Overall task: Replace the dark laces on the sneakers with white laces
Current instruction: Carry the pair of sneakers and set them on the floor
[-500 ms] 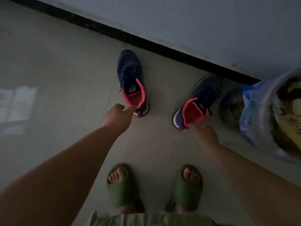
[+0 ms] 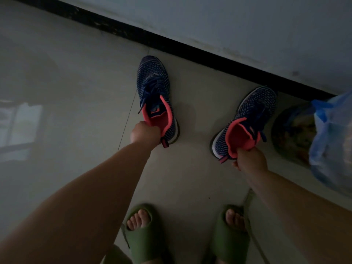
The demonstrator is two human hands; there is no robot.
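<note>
Pretty dim in here, but both sneakers are easy to spot on the pale tiled floor [image 2: 76,88], toes pointing at the dark baseboard [image 2: 190,48]. The person stands over them in green slides [image 2: 142,239], reaching down with both arms.

The left hand [image 2: 145,133] has its fingers curled over the heel collar of the left sneaker [image 2: 155,92], clamped on the coral-pink lining. That shoe is navy knit with dark laces [image 2: 150,88] still threaded, one loose end trailing off the side.

The right hand [image 2: 250,161] is doing the same to the right sneaker [image 2: 249,121], fingers tucked into the pink opening at the heel and thumb below, pinching the collar. That shoe sits angled, toe nearly at the baseboard. Its laces are too dark to make out properly.

The two shoes are well apart. Just beside the right one there's a blue plastic bag [image 2: 331,141], with something round and patterned next to it that I can't identify.
</note>
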